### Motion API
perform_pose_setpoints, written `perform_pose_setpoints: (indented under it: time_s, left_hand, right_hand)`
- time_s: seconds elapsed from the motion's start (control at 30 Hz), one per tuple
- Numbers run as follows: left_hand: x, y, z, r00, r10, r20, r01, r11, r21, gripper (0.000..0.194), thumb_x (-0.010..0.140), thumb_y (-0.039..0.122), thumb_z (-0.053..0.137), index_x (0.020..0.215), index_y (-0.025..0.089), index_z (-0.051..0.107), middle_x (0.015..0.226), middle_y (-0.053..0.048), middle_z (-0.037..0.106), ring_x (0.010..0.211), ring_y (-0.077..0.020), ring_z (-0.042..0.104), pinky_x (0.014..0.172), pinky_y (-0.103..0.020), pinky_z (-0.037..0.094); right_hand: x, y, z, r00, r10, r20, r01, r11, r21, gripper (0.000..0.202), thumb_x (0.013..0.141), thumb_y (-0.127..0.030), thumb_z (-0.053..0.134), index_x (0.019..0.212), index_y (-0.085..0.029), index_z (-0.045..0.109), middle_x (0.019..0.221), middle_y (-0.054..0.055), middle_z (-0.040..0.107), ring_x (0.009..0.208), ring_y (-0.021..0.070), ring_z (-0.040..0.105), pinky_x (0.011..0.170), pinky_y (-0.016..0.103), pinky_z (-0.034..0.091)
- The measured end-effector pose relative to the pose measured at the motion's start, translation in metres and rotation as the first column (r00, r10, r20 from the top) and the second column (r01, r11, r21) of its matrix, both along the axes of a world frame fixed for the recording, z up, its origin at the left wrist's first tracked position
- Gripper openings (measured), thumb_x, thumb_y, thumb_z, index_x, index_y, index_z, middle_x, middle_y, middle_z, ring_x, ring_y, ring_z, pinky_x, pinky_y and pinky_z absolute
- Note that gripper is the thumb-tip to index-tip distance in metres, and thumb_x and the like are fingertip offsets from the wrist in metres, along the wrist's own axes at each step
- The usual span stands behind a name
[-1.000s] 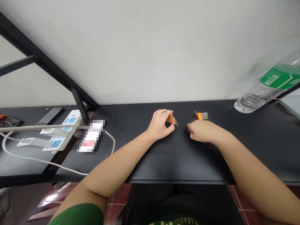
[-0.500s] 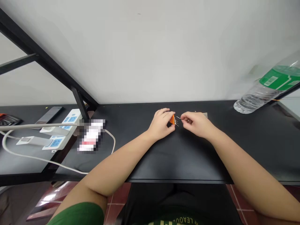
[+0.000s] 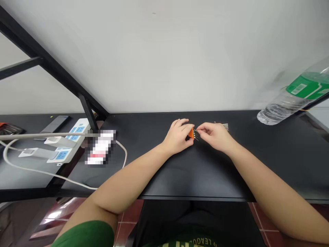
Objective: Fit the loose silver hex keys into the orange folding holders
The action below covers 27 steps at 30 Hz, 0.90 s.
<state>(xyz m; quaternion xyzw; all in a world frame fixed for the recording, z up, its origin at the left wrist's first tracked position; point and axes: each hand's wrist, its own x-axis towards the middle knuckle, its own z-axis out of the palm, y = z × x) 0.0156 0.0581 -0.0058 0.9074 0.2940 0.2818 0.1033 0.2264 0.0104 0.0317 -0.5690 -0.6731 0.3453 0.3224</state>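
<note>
My left hand is closed around a small orange holder, with several thin metal bits sticking out of its right side. Fingertips of my right hand pinch a slim metal bit at the holder's upper right edge. Whether that bit's tip sits inside the holder is too small to tell. Just behind my right hand, a row of similar silvery bits lies on the black table, partly hidden by the hand.
At the right back stands a large water bottle with a green label. To the left lie a phone with a blurred screen, a white power strip with plugs, a grey phone and white cables. A black frame post rises there.
My right hand has brought the pinched bit left, up to the orange holder, closing the small gap between them. My left hand and the holder have shifted slightly right.
</note>
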Motion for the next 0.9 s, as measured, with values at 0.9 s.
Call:
perform_pose_setpoints:
  time_s: [0.9]
  left_hand:
    - [-0.001, 0.002, -0.006, 0.981, -0.023, 0.194, 0.044, 0.994, -0.102, 0.051, 0.081, 0.027, 0.073, 0.131, 0.020, 0.064, 0.125, -0.012, 0.074, 0.131, -0.0289, 0.063, 0.113, -0.051, 0.048]
  right_hand:
    - [-0.003, 0.010, -0.015, 0.653, -0.198, -0.731, -0.107, 0.932, -0.347, 0.044, 0.073, -0.053, 0.090, 0.072, -0.020, 0.061, 0.070, -0.002, 0.057, 0.064, 0.0125, 0.052, 0.063, 0.030, 0.044]
